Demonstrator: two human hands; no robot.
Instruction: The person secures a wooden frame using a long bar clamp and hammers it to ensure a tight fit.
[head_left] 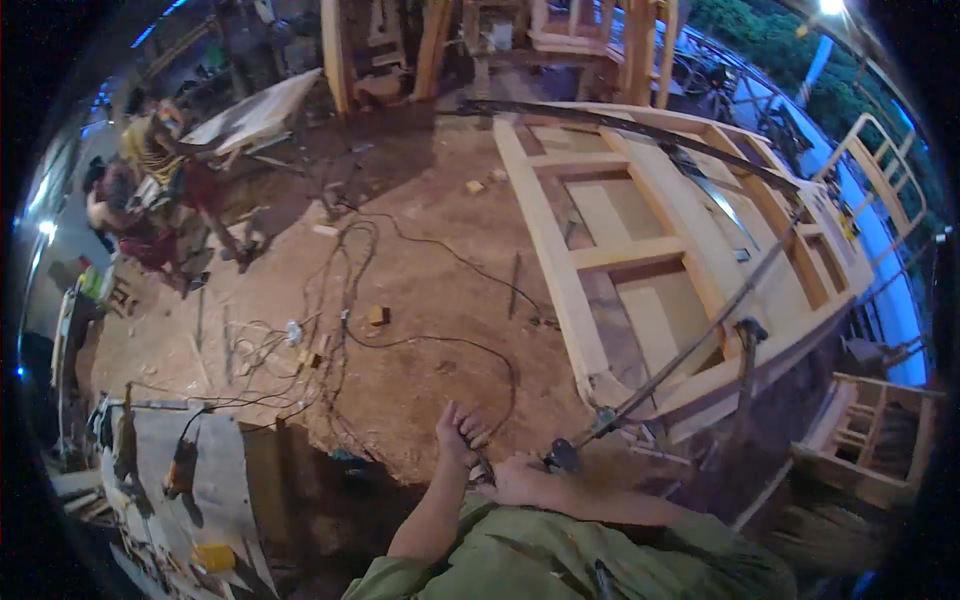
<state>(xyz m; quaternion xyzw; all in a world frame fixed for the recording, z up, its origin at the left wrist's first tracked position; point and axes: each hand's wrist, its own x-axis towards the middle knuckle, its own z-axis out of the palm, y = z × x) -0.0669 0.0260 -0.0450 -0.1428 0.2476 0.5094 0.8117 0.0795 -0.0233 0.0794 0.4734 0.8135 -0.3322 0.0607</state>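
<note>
In front of my body my left hand (pixel 462 430) is closed, fingers curled. A black cord (pixel 513 385) loops over the floor and runs up to this hand. Close by on its right, my right hand (pixel 515 478) is closed too. A short dark piece (pixel 485 468) shows between both hands; its kind is unclear. Just right of my right hand is the dark end of a long bar clamp (pixel 690 360), which lies slanted across a large wooden frame (pixel 590 255). The frame holds lighter panels between its rails.
A bench (pixel 210 455) at lower left carries an orange-and-black hand tool (pixel 178 475) and a yellow block (pixel 213 557). Tangled cords and small wood blocks (pixel 378 316) lie on the brown floor. Two people (pixel 150 190) are at far left near a board. A slatted wooden piece (pixel 865 435) stands at right.
</note>
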